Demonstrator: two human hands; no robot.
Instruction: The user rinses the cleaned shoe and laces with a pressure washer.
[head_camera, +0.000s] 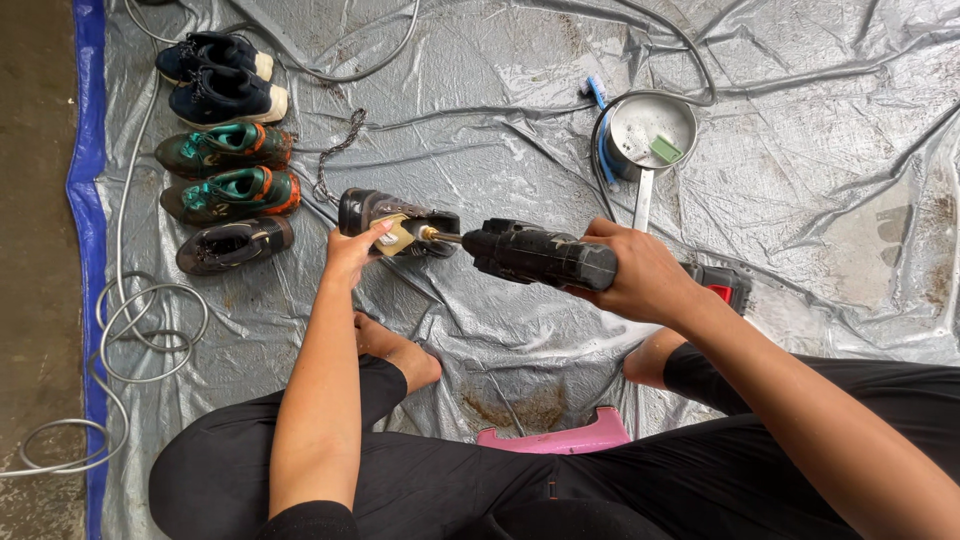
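My left hand (352, 252) grips a black shoe (392, 217) by its opening, holding it on its side above the grey tarp (480, 120). My right hand (640, 272) is wrapped around the handle of a black cordless spray gun (535, 253). Its brass nozzle (432, 234) points left and reaches the mouth of the shoe. A red and black battery pack (722, 285) sticks out behind my right wrist.
Several shoes lie in a column at the left: two dark blue (222, 75), two green and orange (228, 172), one black (233, 243). A metal pot (650, 130) with soapy water, a green soap bar and a blue brush (597, 95) stands at the back right. Grey hoses (140, 320) coil left. A pink stool (560, 437) is under me.
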